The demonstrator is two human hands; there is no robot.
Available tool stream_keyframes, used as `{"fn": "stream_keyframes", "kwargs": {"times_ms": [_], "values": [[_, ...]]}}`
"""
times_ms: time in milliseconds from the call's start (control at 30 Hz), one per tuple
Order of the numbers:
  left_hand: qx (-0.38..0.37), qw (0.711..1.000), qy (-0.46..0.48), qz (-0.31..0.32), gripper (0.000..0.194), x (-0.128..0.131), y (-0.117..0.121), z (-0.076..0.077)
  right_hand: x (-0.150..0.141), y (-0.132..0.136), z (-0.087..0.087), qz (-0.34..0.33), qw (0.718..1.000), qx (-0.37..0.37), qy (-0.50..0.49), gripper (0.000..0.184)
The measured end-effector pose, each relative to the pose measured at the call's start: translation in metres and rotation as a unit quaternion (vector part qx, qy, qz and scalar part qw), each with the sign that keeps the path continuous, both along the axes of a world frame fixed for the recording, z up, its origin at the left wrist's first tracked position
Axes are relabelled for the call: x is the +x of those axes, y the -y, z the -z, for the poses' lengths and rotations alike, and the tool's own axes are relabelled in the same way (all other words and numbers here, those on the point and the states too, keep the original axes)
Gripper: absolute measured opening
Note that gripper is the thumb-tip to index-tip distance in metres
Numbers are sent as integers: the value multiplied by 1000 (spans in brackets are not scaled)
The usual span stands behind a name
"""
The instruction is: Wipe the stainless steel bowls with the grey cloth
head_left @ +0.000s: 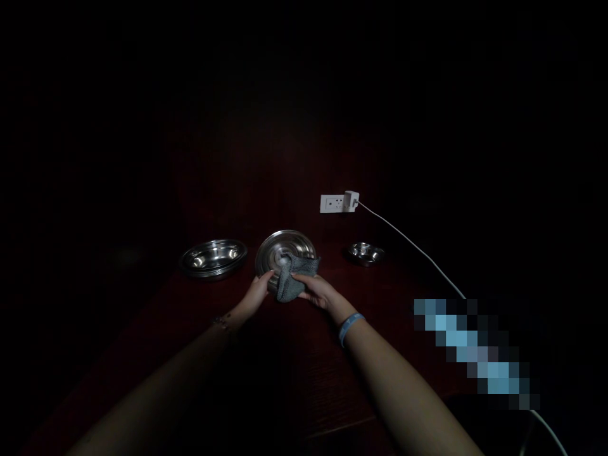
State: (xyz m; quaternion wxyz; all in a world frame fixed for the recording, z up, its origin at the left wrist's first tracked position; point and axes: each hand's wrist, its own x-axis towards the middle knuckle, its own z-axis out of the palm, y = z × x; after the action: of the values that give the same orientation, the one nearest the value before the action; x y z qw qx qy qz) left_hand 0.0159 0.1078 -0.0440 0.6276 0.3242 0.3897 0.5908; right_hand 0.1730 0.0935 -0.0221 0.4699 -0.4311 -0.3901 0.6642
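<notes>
Firstly, the fingers (298,277) of the right hand (314,292) close narrow on a folded grey cloth (292,278), pressing it against a steel bowl (273,248). The left hand (256,294) has its fingers (268,276) curled at the bowl's near rim, apparently steadying it, though the exact contact is half lost in the dark. The bowl stands tilted on the table (327,392), its inside facing the viewer, with the cloth over its centre and lower edge. So far, only this bowl has the cloth on it. A wider steel bowl (213,258), possibly a stack, lies flat and apart to the left, and a small steel dish (365,253) sits to the right; neither hand touches them. Beyond, a white power strip (331,203) carries a plug adapter (352,200), its white cable (408,244) running toward the lower right behind a pixelated patch (468,351). A blue wristband (351,329) circles the right wrist, a thin bracelet (219,322) the left.
</notes>
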Motion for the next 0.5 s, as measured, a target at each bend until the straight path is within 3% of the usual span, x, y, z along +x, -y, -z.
{"fn": "stream_keyframes", "kwargs": {"times_ms": [100, 300, 500], "values": [[-29, 997, -51, -58, 20, -1, 1, -5, -1, -2, 4, -7, 1000, 14, 17, 14], [-36, 995, -66, -63, 15, 3, 7, -10, -4, -5, 11, 7, 999, 30, 39, 18], [14, 994, -97, -49, 17, 2, 9, -7, -4, -5, 10, 9, 998, 29, 48, 20]]}}
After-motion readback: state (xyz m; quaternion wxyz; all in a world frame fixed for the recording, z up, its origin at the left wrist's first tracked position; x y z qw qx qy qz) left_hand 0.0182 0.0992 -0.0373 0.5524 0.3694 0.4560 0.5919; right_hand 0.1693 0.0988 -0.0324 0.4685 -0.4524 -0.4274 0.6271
